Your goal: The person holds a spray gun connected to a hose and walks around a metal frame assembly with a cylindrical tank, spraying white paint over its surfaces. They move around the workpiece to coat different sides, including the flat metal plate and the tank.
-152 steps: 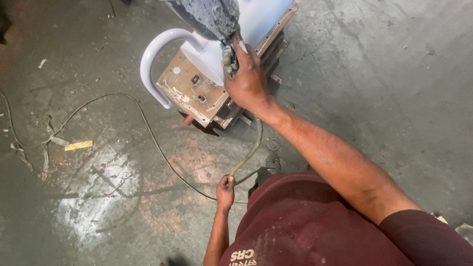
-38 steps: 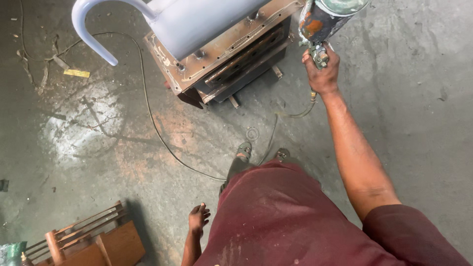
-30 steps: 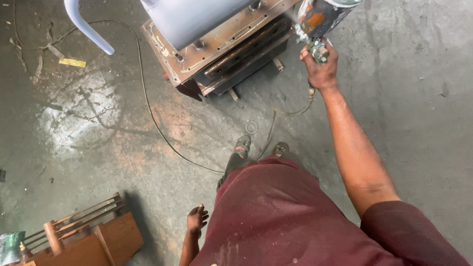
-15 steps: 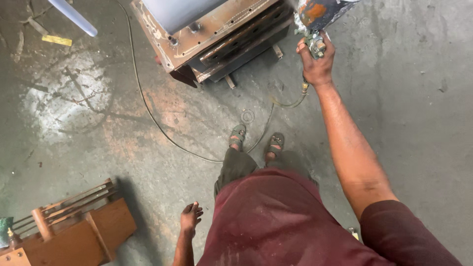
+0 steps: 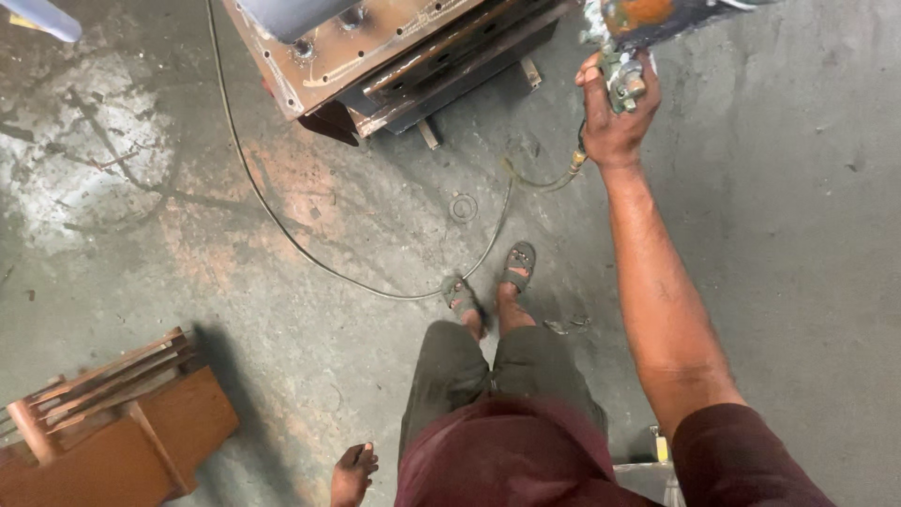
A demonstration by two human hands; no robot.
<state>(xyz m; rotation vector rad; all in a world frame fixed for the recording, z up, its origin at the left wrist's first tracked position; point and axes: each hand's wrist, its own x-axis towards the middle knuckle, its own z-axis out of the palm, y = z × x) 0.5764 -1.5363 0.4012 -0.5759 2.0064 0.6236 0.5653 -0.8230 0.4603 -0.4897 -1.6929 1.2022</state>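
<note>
Fingers of the right hand (image 5: pixel 615 117) were wrapped tight around the grip of a spray gun (image 5: pixel 627 56), held high at the end of an outstretched arm near the top edge of the view. Its metal body looked scuffed and paint-stained, with a cup above that ran out of frame. A thin hose (image 5: pixel 488 244) left the base of the grip, dropped to the concrete floor (image 5: pixel 798 282) and curved past the person's sandalled feet (image 5: pixel 493 286). The gun seemed rigid and fairly weighty with its cup, best taken by the handle below the trigger; the hose looked limp and likely to drag or snag underfoot. The left hand (image 5: pixel 354 472) hung low beside the leg, fingers loosely apart, holding nothing. Just left of the gun stood a rusty metal mould box (image 5: pixel 394 52) with bolt holes along its plate. A wooden stool (image 5: pixel 113 422) sat well apart at the lower left.
</note>
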